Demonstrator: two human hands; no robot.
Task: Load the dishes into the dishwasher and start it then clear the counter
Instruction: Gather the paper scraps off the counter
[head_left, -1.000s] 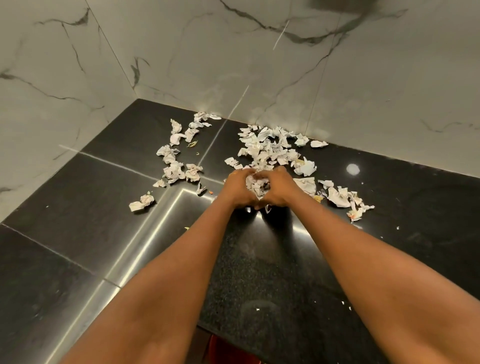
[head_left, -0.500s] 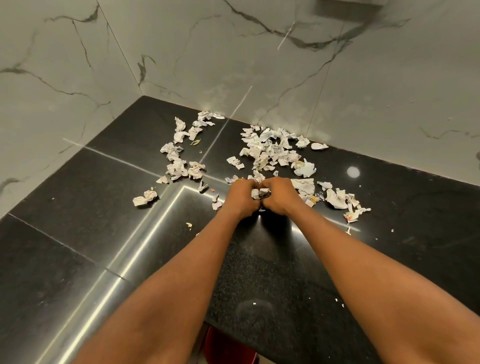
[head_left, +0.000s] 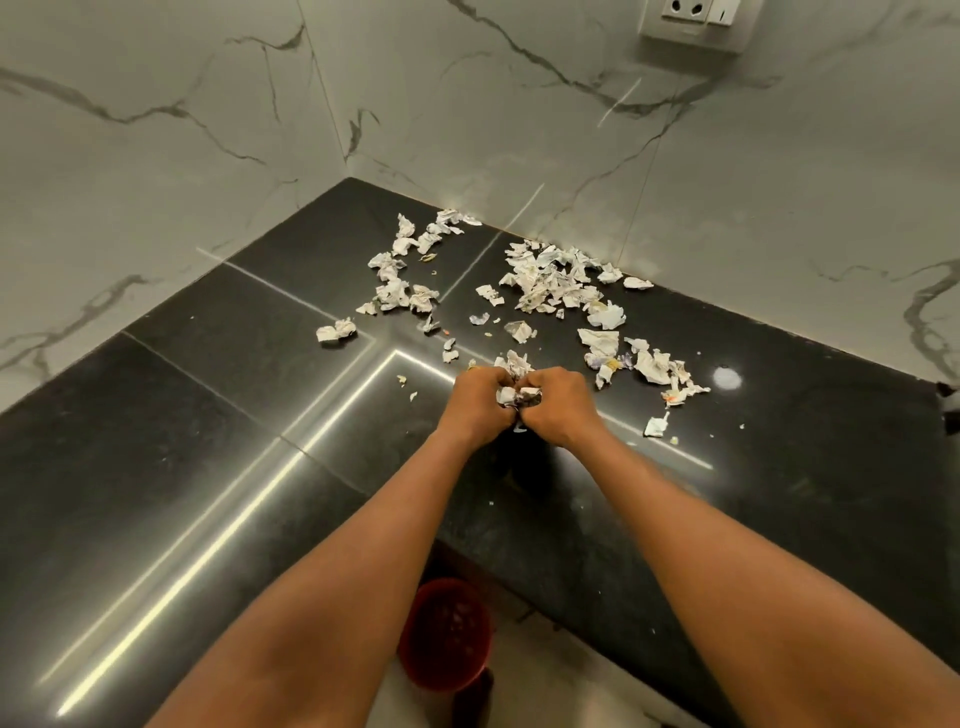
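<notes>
On a black stone bench (head_left: 182, 415) set into a marble corner, we clear the last of the mess: torn, crumpled paper scraps. Farthest left lies a lone scrap (head_left: 336, 330); next, a loose trail of scraps (head_left: 402, 280) runs toward the corner. At centre our left hand (head_left: 478, 402) and right hand (head_left: 558, 402) are pressed together, knuckles up, fingers curled shut around a wad (head_left: 517, 396) just above the bench. The biggest pile (head_left: 553, 280) sits behind them near the wall, and more bits (head_left: 657, 366) trail off right. We judge the paper nearly weightless, soft and easily crushed, not fragile, but apt to slip out between fingers; it is best raked together and squeezed from both sides, not picked singly. A red bin (head_left: 447, 631) waits on the floor below the bench edge, between our forearms.
</notes>
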